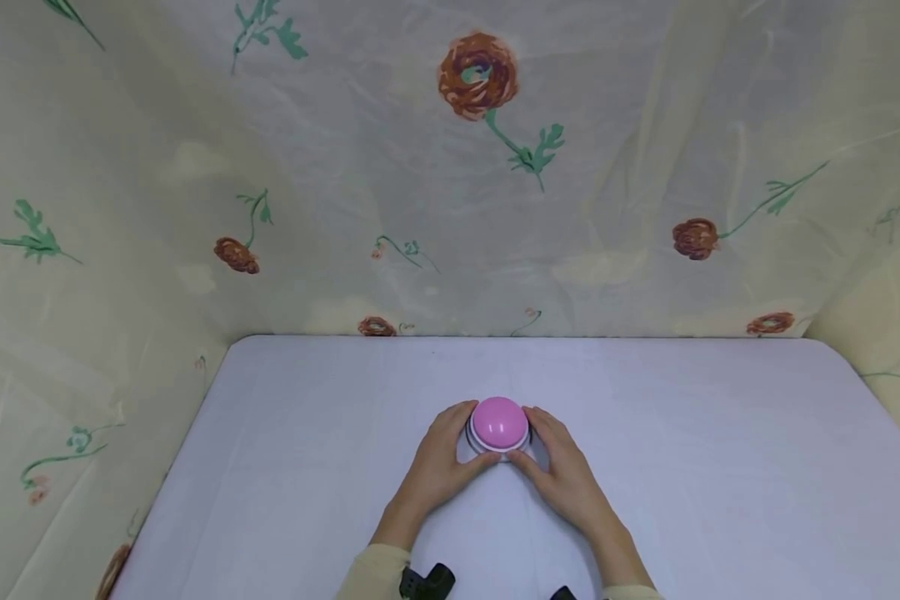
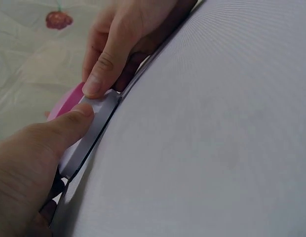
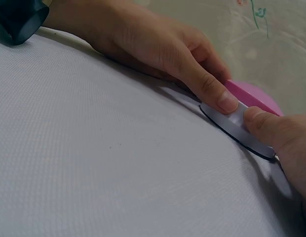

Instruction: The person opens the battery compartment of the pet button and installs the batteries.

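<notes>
A pink button [image 1: 499,422] sat near the middle of the white bench [image 1: 720,467]. The left hand [image 1: 438,458] and right hand [image 1: 562,467] each held a curled grip around its base, thumbs nearly meeting.

Round pink dome button on white base [image 1: 499,425] at the centre of my white desk [image 1: 720,467], left hand [image 1: 438,467] on its left, right hand [image 1: 562,471] on its right, floral curtain [image 1: 450,167] behind.

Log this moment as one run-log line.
left hand: grips pink button base | right hand: grips base opposite | button: upright on white table
</notes>
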{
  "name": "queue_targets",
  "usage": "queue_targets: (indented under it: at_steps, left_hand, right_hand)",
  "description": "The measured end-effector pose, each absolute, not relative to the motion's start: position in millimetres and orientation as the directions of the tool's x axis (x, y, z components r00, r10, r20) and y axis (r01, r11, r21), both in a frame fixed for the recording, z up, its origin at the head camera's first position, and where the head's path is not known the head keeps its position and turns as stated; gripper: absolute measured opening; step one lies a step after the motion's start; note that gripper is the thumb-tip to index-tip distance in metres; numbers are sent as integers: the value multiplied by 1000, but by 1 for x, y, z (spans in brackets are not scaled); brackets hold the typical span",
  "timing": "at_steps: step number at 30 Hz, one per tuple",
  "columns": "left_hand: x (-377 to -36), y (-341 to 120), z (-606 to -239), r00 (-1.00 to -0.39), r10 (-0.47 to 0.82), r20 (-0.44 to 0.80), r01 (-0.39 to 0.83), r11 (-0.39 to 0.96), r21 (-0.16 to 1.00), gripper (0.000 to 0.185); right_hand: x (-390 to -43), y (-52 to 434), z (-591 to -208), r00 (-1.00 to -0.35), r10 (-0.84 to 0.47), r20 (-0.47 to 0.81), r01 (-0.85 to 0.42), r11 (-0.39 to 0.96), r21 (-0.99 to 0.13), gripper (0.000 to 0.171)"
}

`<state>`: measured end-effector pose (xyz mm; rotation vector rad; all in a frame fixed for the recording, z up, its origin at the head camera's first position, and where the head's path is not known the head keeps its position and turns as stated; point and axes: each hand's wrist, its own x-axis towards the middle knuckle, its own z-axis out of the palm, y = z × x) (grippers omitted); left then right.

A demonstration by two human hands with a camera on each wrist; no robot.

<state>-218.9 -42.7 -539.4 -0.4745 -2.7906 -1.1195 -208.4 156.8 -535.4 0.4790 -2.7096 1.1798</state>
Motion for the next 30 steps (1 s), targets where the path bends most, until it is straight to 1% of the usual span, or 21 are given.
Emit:
queue_targets:
  at_steps: [9, 16, 23, 30]
  left_hand:
    - [-218, -39, -541, -944, 257, 207, 329, 691, 644, 75]
    - [-217, -42, -544, -951, 242, 191, 307, 704, 640, 88]
    - [-218, -44, -546, -953, 236, 191, 303, 689, 658, 86]
    - [-221, -38, -549, -952, 247, 180, 300, 648, 700, 87]
  right_hand:
    - [-208, 158, -535, -948, -218, 231, -317, 641, -699, 66]
    - [-207, 155, -538, -953, -219, 210, -302, 639, -707, 67]
    - [-209, 153, -538, -951, -224, 214, -309, 639, -704, 68]
    - [-208, 164, -539, -956, -216, 197, -291, 649, -703, 69]
